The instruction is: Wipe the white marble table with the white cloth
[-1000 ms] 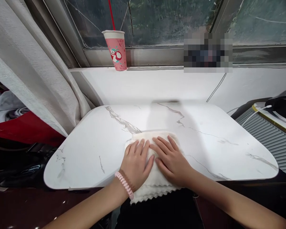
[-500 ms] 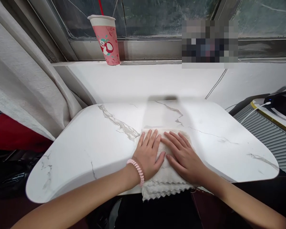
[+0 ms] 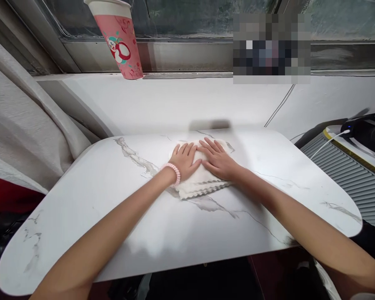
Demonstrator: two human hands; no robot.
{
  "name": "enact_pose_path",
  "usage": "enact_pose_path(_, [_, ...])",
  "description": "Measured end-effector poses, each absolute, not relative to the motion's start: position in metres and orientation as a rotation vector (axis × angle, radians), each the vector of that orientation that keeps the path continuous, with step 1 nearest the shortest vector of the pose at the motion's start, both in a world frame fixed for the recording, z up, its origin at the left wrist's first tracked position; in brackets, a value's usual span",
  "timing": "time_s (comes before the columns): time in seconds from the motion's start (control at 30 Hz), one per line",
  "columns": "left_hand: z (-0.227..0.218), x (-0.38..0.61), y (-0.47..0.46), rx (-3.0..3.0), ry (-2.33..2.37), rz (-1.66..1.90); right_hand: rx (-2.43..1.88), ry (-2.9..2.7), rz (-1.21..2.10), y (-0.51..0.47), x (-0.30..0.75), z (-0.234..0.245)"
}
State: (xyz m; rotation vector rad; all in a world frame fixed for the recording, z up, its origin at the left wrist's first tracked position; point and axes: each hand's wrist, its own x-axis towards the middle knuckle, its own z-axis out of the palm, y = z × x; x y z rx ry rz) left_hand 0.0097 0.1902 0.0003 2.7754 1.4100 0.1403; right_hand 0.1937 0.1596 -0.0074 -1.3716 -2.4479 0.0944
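A folded white cloth (image 3: 203, 183) lay on the table (image 3: 162, 233), nearer the far edge than the near edge and about midway between the left and right ends, its wavy hems facing the near edge. The left hand (image 3: 185, 161), with a pink band (image 3: 178, 175) at its wrist, and the right hand (image 3: 218, 159) rested on it side by side; the fingers of the 2 hands were laid out flat, clutching nothing. Rubbing the surface seemed under way, with the cloth not put aside. Which parts were done could not be told; the cloth reached 0 corners, so the ends were perhaps left. A pink cup (image 3: 121, 48) stood beyond the far edge.
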Motion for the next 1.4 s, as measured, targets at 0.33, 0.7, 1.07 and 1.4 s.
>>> enact_pose_path(0.33, [0.015, 0.061, 0.273, 2.655, 1.667, 0.016, -1.624, -2.267, 0.163, 0.25, 0.211, -0.01])
enact_pose_path(0.7, [0.002, 0.084, 0.286, 2.572, 1.7, 0.374, -1.478, -2.187, 0.228, 0.273, 0.237, -0.008])
enact_pose_path(1.07, [0.008, 0.107, 0.247, 2.658, 1.476, 0.14, -1.443, -2.127, 0.264, 0.248, 0.271, -0.013])
enact_pose_path(1.4, [0.012, 0.117, 0.137, 2.563, 1.348, 0.132, -1.414, -2.21, 0.047, 0.138, 0.285, -0.021])
